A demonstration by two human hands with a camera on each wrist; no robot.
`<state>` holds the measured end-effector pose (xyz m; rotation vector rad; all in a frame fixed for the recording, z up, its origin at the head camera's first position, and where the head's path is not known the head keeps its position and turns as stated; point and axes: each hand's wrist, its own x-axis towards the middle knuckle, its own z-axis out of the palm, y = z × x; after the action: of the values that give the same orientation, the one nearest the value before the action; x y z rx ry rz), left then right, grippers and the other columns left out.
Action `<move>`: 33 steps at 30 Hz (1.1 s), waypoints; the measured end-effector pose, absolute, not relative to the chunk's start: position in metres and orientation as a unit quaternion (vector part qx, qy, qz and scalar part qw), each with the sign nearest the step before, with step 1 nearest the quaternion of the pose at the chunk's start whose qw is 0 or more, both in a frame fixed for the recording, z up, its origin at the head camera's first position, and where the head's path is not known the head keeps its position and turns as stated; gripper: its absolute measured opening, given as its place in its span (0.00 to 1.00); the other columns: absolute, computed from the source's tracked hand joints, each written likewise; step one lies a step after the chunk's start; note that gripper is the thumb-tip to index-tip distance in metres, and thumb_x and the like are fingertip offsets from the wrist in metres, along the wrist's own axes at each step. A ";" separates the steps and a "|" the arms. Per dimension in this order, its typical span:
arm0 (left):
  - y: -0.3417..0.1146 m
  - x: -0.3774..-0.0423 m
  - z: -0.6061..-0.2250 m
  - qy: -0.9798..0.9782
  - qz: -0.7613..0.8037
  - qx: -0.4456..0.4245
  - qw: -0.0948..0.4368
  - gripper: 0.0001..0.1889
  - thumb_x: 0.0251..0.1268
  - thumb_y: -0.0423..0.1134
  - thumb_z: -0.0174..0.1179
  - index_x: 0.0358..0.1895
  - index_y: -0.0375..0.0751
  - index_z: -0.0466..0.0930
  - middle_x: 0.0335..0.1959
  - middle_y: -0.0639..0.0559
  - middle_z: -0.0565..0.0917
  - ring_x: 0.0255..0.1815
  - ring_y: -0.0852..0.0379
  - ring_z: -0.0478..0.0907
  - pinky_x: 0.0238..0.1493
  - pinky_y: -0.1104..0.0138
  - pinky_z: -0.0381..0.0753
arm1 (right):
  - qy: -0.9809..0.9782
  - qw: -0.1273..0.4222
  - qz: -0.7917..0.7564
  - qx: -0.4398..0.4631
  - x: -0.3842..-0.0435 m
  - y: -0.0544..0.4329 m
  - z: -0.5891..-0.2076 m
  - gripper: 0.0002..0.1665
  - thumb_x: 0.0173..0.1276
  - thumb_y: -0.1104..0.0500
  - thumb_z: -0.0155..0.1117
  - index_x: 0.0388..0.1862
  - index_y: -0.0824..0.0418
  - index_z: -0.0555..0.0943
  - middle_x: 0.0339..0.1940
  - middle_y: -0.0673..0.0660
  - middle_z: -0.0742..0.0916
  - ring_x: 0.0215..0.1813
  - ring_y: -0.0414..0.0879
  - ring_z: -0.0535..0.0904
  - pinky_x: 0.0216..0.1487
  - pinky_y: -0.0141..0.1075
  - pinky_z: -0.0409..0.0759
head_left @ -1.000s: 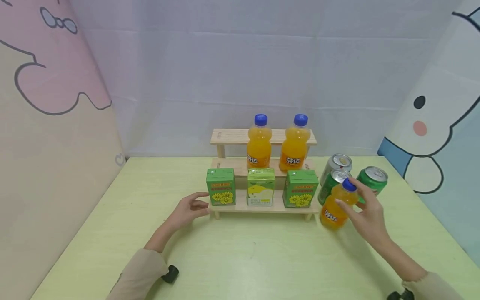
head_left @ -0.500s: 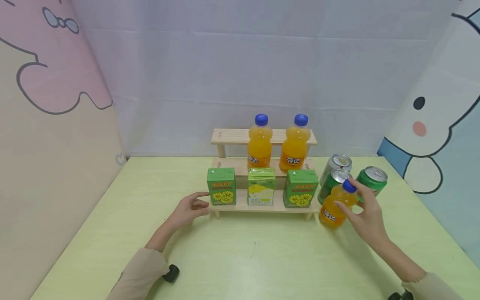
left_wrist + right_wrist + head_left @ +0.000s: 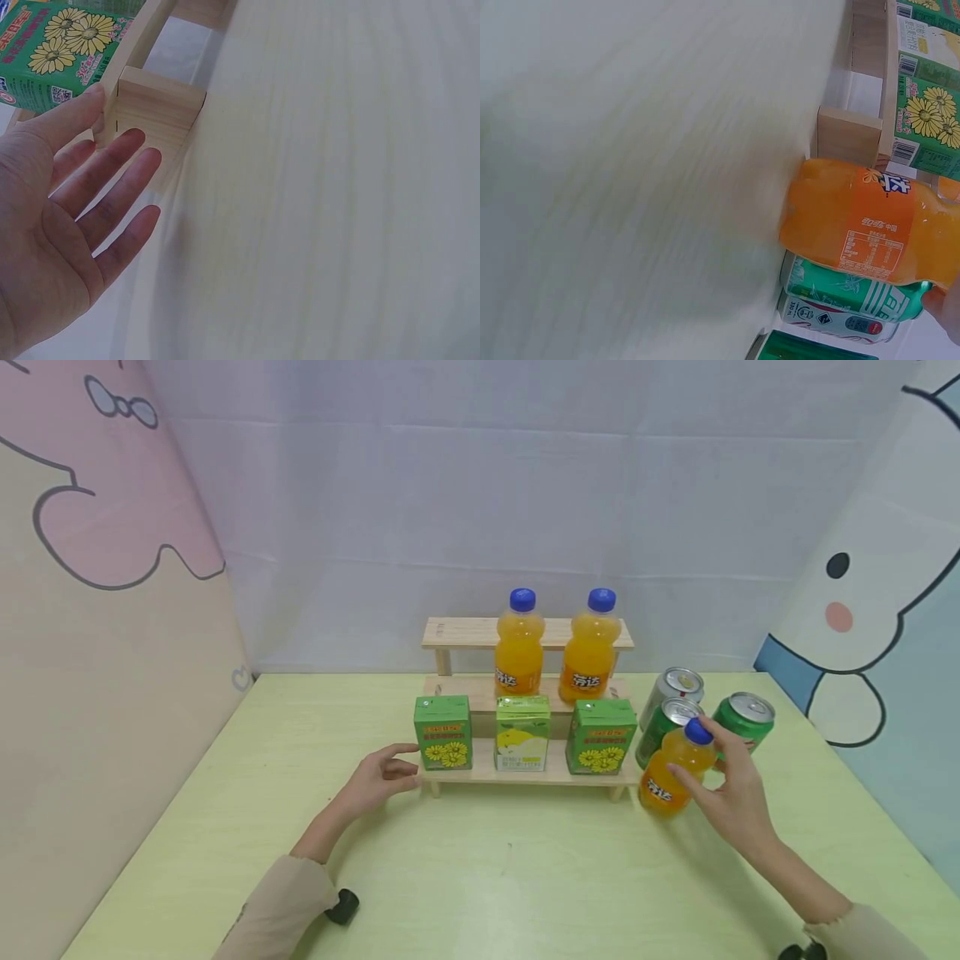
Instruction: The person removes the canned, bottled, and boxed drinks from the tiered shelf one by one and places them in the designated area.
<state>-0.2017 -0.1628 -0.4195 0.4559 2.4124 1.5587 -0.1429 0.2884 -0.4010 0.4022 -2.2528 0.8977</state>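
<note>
My right hand (image 3: 738,797) pinches an orange soda bottle (image 3: 667,781) near its blue cap, thumb on one side and fingers on the other. The bottle tilts slightly beside the right end of a tiered wooden shelf (image 3: 480,775), in front of several soda cans (image 3: 678,714). In the right wrist view the bottle (image 3: 855,225) lies across the frame, with only a bit of fingertip (image 3: 946,307) showing. My left hand (image 3: 67,210) rests at the shelf's left end, its thumb touching the wood and its other fingers loosely extended beside a green juice carton (image 3: 443,733).
Another green carton (image 3: 602,737) and a lighter carton with a yellow fruit picture (image 3: 522,735) stand on the lowest tier. Two orange soda bottles (image 3: 519,652) stand on the middle tier. A green can (image 3: 746,718) is right of the held bottle. A pale curtain (image 3: 465,510) hangs behind.
Almost nothing differs. The held orange soda bottle has shifted very slightly left and up along with my right hand since a second ago; my left hand stays at the shelf.
</note>
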 end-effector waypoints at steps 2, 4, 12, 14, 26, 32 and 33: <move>-0.163 -0.202 -0.419 0.824 0.532 0.156 0.117 0.27 0.59 0.32 0.60 0.61 0.30 0.63 0.45 0.34 0.80 0.48 0.43 0.77 0.51 0.54 0.73 | -0.864 0.336 0.341 0.156 -0.143 0.289 -0.401 0.49 0.41 0.78 0.71 0.64 0.68 0.62 0.56 0.69 0.72 0.54 0.23 0.62 0.46 0.12 0.63; -0.163 -0.201 -0.419 0.825 0.530 0.157 0.117 0.27 0.59 0.32 0.60 0.61 0.30 0.63 0.45 0.34 0.80 0.48 0.43 0.77 0.52 0.54 0.73 | -0.863 0.340 0.336 0.162 -0.142 0.289 -0.400 0.46 0.45 0.74 0.71 0.64 0.68 0.62 0.57 0.69 0.72 0.55 0.24 0.62 0.47 0.12 0.63; -0.167 -0.207 -0.430 0.832 0.519 0.157 0.115 0.28 0.58 0.35 0.61 0.61 0.31 0.64 0.45 0.36 0.81 0.48 0.45 0.78 0.51 0.54 0.74 | -0.837 0.376 0.340 0.207 -0.151 0.292 -0.385 0.45 0.55 0.38 0.62 0.61 0.69 0.65 0.55 0.66 0.74 0.60 0.33 0.66 0.53 0.16 0.64; -0.169 -0.212 -0.437 0.831 0.521 0.158 0.114 0.29 0.57 0.37 0.62 0.61 0.32 0.64 0.45 0.36 0.81 0.48 0.46 0.78 0.50 0.55 0.74 | -0.833 0.377 0.343 0.215 -0.155 0.291 -0.376 0.45 0.54 0.39 0.64 0.61 0.68 0.65 0.54 0.66 0.75 0.60 0.35 0.67 0.54 0.18 0.64; -0.173 -0.221 -0.445 0.833 0.514 0.170 0.116 0.30 0.55 0.44 0.64 0.60 0.36 0.66 0.43 0.41 0.82 0.47 0.50 0.79 0.50 0.55 0.74 | -0.862 0.328 0.312 0.229 -0.174 0.256 -0.315 0.53 0.40 0.73 0.72 0.67 0.63 0.59 0.57 0.66 0.73 0.55 0.55 0.70 0.55 0.18 0.62; -0.173 -0.221 -0.442 0.840 0.504 0.167 0.114 0.30 0.54 0.44 0.65 0.59 0.38 0.68 0.43 0.42 0.82 0.46 0.49 0.79 0.49 0.55 0.75 | -0.866 0.292 0.318 0.252 -0.186 0.231 -0.293 0.51 0.45 0.70 0.73 0.68 0.62 0.58 0.60 0.64 0.70 0.57 0.55 0.69 0.57 0.39 0.71; -0.172 -0.221 -0.441 0.841 0.502 0.168 0.113 0.29 0.54 0.44 0.65 0.59 0.38 0.68 0.43 0.42 0.82 0.47 0.49 0.79 0.49 0.55 0.75 | -0.864 0.286 0.324 0.257 -0.188 0.227 -0.290 0.51 0.45 0.70 0.72 0.68 0.62 0.58 0.61 0.63 0.69 0.57 0.55 0.69 0.56 0.44 0.71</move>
<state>-0.2213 -0.1724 -0.4411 0.4928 2.4657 1.4732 -0.1877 0.2271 -0.2903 0.6868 -2.3103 0.8656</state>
